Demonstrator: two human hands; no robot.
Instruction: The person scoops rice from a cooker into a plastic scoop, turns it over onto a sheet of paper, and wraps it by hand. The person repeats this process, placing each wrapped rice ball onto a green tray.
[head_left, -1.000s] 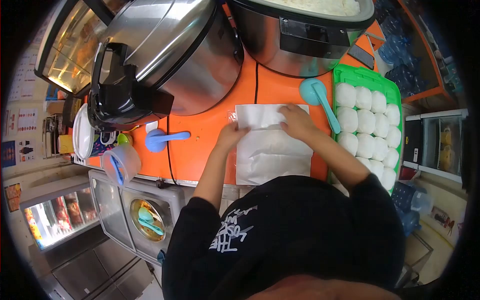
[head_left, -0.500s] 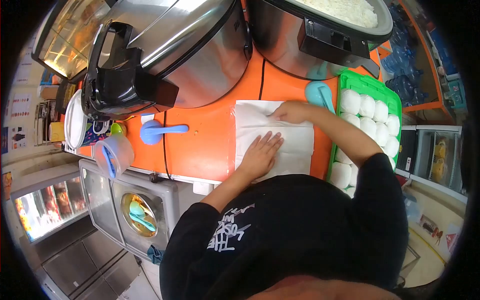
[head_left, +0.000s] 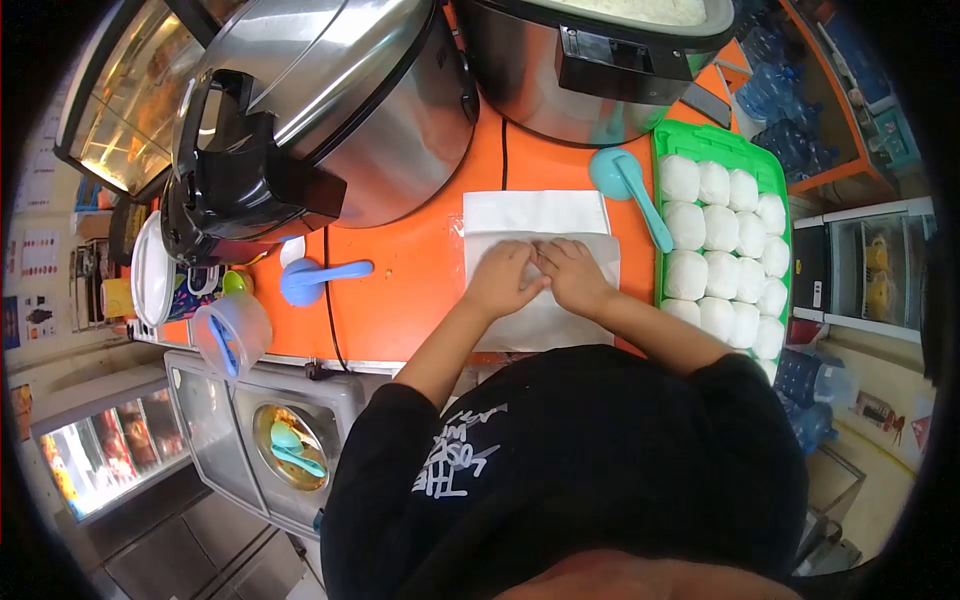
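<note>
A stack of white wrapping paper (head_left: pixel 535 212) lies on the orange table in front of me. Its top sheet sits lower than the sheets beneath, baring a strip at the far end. My left hand (head_left: pixel 503 280) and my right hand (head_left: pixel 577 280) meet at the upper edge of that top sheet. The fingers of both are curled in close together and appear to pinch the paper; the fingertips are partly hidden. Right of the paper, a green tray (head_left: pixel 778 172) holds several rounded white bundles (head_left: pixel 720 228) in rows.
Two large steel rice cookers (head_left: pixel 390 130) stand at the back; the right one (head_left: pixel 530 75) is uncovered, showing rice. A teal scoop (head_left: pixel 630 190) rests beside the tray. A blue scoop (head_left: pixel 320 278) and a clear tub (head_left: pixel 240 335) are to the left. A phone (head_left: pixel 706 104) lies behind the tray.
My right hand has come down from the paper's far end, and my left hand has moved up beside it, its fingers now curled. The top sheet has shifted toward me.
</note>
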